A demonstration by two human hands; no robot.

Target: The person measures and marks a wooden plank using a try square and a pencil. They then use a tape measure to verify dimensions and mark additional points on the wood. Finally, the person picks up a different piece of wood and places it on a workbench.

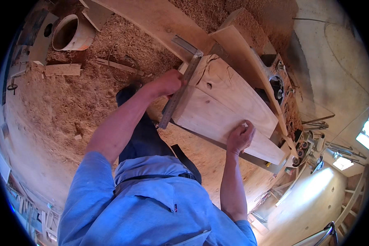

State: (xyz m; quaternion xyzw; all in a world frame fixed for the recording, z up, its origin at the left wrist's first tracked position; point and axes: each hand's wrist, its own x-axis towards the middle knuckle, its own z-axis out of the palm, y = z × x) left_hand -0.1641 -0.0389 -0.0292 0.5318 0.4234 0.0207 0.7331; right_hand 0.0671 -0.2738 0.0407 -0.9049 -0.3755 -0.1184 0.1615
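Left fingers curled, seemingly around square

Pale bucket, scattered sawdust, flat wood offcut

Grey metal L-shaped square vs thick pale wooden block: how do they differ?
Shape: the grey metal L-shaped square is thin and angled; the thick pale wooden block is bulky. Surface: the square is grey metal; the block shows grain and a dark knot. Size: the square is smaller than the block.

Shared: both are longer than wide.
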